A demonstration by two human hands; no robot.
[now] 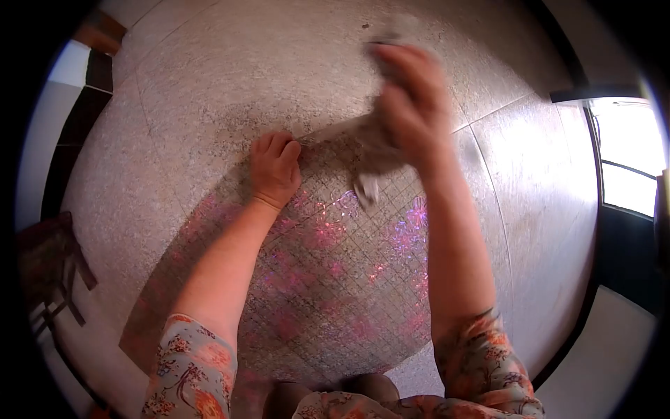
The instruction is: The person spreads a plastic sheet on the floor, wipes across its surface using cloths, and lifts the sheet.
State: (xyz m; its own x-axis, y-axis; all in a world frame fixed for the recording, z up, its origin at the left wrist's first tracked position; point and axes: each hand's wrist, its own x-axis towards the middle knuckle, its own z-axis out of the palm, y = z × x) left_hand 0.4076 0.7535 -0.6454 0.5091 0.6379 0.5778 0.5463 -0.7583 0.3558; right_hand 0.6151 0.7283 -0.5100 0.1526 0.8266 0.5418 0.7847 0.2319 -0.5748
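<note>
A see-through sheet [307, 265] with a grid and shiny pink and violet flowers spreads out below me, its far edge in front of my hands. At that edge, my left hand [276, 164] is closed, its fingers curled over the sheet. My right hand [417, 98] is raised to the right and farther out, smeared by motion. Bunched in and under it is a greyish cloth [378, 143], with a pale end [366, 190] hanging over the sheet. The fingertips of the right hand are blurred.
Speckled, tiled floor [230, 63] surrounds the sheet. On the left stand a dark wooden chair [52, 258] and black-and-white furniture [87, 94]. At right is a bright glazed door [628, 150]. A pale panel [607, 349] lies at the lower right.
</note>
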